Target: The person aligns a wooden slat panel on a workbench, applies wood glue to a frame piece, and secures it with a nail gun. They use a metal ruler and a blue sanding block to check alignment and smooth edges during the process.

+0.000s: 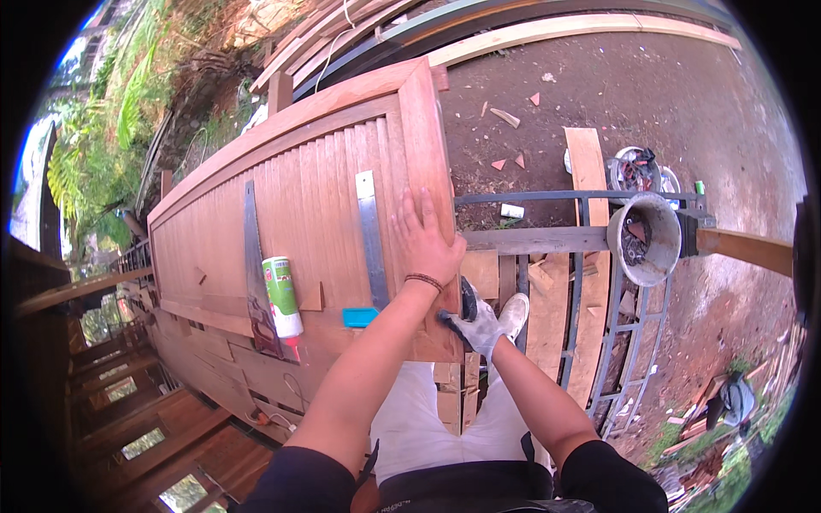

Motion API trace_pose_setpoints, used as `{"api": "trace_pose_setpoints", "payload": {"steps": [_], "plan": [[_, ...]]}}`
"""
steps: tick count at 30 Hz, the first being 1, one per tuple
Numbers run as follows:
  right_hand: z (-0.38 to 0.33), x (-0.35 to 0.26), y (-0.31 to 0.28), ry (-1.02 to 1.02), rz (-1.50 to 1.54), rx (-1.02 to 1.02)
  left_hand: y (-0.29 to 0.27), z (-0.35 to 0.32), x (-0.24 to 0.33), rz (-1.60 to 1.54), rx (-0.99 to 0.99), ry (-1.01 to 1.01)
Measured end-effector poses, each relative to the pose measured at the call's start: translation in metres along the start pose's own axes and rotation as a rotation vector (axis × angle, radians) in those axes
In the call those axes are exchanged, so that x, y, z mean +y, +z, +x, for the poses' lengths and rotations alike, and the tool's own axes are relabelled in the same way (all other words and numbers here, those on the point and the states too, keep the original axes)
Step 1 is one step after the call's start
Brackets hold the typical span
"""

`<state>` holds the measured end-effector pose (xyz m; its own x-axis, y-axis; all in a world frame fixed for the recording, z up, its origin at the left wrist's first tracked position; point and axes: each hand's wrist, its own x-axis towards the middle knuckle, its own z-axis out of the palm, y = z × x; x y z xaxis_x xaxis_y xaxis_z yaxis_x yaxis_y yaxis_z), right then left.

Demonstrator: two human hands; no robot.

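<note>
A reddish wooden louvered door point(329, 171) lies flat in front of me. My bare left hand point(423, 244) rests palm down on its right end rail, fingers spread. At the outer edge of that rail, near the front corner, is my right hand point(481, 329) in a whitish glove with dark fingertips. Its fingers are bent around something dark against the edge, which I cannot make out. On the door lie a try square point(370, 235) with a turquoise handle point(360, 317), a handsaw point(253, 248), a green and white bottle point(282, 297) with a red tip, and a small wood piece point(311, 297).
Right of the door, a grey bucket point(646, 239) holding small items stands at a wooden beam point(534, 241). Planks point(547, 316) and a metal frame point(609, 359) lie below. Stacked timber point(590, 27) runs along the far side. A cable point(291, 389) hangs near the front edge.
</note>
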<state>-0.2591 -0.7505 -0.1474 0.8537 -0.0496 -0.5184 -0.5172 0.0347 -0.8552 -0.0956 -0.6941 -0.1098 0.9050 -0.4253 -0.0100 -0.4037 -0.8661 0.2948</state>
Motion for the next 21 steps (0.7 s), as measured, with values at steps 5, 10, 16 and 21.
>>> {"api": "trace_pose_setpoints", "payload": {"steps": [5, 10, 16, 21], "plan": [[0.016, -0.007, 0.017, -0.067, 0.215, 0.124, -0.008, -0.007, -0.027, -0.272, 0.025, 0.044], [0.01, -0.019, 0.013, -0.011, 0.343, 0.136, -0.074, -0.073, -0.117, -0.557, 0.005, -0.248], [0.012, -0.011, 0.005, -0.038, 0.157, 0.127, -0.075, -0.129, -0.138, -0.171, -0.057, -0.155], [0.008, -0.023, 0.006, 0.005, 0.157, 0.132, -0.066, -0.131, -0.121, -0.286, -0.1, -0.227]]}}
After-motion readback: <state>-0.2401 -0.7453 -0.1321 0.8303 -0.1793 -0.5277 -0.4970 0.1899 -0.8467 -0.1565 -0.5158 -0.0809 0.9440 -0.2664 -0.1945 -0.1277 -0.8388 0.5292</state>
